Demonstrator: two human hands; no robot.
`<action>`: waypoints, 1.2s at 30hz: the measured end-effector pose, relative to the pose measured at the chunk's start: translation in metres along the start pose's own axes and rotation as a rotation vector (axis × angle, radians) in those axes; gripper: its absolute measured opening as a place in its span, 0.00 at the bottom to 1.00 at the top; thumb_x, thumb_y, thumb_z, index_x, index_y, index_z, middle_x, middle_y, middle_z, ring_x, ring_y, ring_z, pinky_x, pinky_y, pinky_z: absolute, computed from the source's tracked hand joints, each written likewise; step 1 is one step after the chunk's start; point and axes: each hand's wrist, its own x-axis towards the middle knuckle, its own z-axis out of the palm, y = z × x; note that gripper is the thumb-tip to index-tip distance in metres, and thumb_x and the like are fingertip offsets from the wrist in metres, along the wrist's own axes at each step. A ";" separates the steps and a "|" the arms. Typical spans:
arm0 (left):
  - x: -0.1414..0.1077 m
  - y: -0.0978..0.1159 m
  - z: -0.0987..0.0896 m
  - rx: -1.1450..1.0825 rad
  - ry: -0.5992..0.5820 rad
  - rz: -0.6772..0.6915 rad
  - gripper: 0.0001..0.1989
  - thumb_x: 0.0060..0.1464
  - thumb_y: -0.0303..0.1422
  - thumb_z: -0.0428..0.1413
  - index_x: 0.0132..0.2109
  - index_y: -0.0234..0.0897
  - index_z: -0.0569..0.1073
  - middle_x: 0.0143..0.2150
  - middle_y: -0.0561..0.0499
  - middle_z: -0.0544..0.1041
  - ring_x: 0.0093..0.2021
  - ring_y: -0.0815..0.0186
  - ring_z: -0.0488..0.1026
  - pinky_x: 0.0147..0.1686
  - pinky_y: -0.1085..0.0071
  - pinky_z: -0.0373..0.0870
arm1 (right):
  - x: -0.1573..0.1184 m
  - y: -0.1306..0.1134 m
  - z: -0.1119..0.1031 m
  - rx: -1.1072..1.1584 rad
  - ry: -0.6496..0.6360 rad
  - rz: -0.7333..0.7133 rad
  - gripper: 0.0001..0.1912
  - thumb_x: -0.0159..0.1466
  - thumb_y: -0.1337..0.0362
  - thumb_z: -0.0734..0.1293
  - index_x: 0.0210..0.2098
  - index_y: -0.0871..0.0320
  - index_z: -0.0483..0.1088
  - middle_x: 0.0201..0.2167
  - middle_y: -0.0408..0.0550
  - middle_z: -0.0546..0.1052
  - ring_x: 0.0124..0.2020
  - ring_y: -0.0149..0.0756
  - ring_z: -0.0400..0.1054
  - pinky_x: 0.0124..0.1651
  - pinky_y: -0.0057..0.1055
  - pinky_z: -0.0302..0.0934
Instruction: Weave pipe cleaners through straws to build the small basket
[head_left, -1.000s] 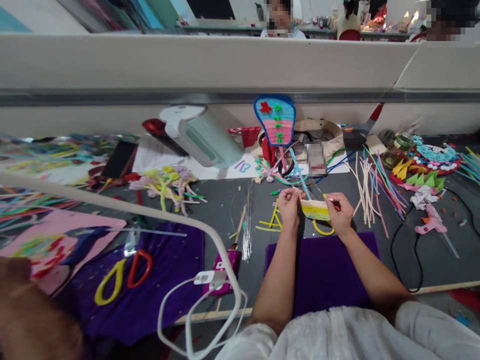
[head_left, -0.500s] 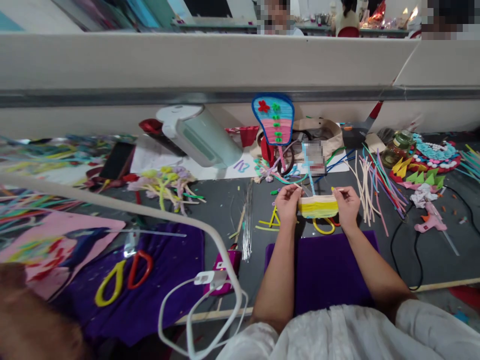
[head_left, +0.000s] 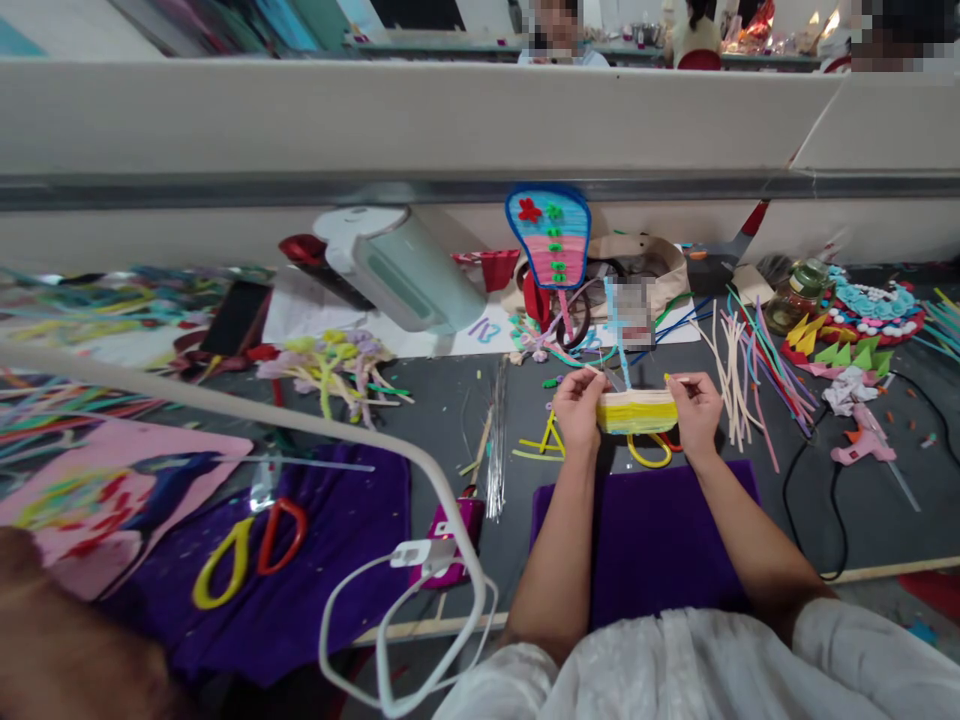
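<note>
On the dark grey bench (head_left: 442, 400), the broadest surface shown, a deep purple flat cloth (head_left: 667, 540) lies beneath the person's forearms. Beyond, a pale green plastic pitcher (head_left: 416, 275) leans at a tilt. To its right, a fan-shaped craft piece (head_left: 553, 225), blue and pink with a dark blue rim, stands upright.

Centre: a slim oblong panel (head_left: 637, 412), striped in cream and yellow with a blue-green lower edge, is held lengthwise between two bare hands, just beyond the cloth. The fingers of the left hand (head_left: 580, 408) are closed on its left end; those of the right hand (head_left: 697, 405) are closed on its right end, near the upper corner. The grip is best judged light and even: matched tension should hold the strips flat and parallel, whereas a harder pull on one side could skew or part them. Pinching at the very ends leaves the striped face open to inspection.

Smaller items: the scissors with yellow and red handles (head_left: 649, 460) show partly behind the panel, so a little clearance would help avoid snagging. A pink glue gun (head_left: 862, 440) rests to the right; slender cream fuzzy stems (head_left: 733, 380) lie fanned near the right hand.
</note>
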 end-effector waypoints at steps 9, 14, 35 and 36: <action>0.005 0.004 -0.007 -0.151 -0.051 -0.277 0.15 0.35 0.32 0.69 0.30 0.36 0.72 0.25 0.55 0.76 0.25 0.70 0.73 0.35 0.66 0.74 | -0.002 -0.004 0.000 -0.036 -0.022 -0.026 0.12 0.58 0.55 0.70 0.30 0.57 0.68 0.31 0.45 0.76 0.34 0.33 0.71 0.39 0.32 0.66; 0.011 0.003 -0.014 -0.249 -0.093 -0.394 0.17 0.32 0.28 0.69 0.31 0.37 0.71 0.24 0.56 0.75 0.24 0.72 0.72 0.40 0.64 0.74 | -0.003 -0.007 0.000 -0.039 -0.028 -0.048 0.11 0.59 0.55 0.69 0.30 0.57 0.68 0.30 0.44 0.75 0.33 0.33 0.71 0.39 0.31 0.65; -0.002 -0.008 -0.012 0.369 0.076 0.245 0.12 0.52 0.40 0.62 0.40 0.39 0.77 0.35 0.49 0.76 0.38 0.63 0.73 0.44 0.68 0.69 | -0.016 0.003 0.003 -0.169 -0.155 -0.232 0.08 0.63 0.57 0.65 0.32 0.54 0.70 0.33 0.47 0.76 0.36 0.35 0.72 0.38 0.32 0.67; -0.001 -0.008 -0.012 0.378 0.079 0.244 0.12 0.52 0.40 0.62 0.41 0.39 0.77 0.35 0.49 0.76 0.37 0.63 0.73 0.43 0.68 0.69 | -0.016 0.003 0.003 -0.171 -0.155 -0.238 0.08 0.63 0.57 0.66 0.32 0.54 0.70 0.33 0.47 0.76 0.36 0.35 0.72 0.38 0.32 0.67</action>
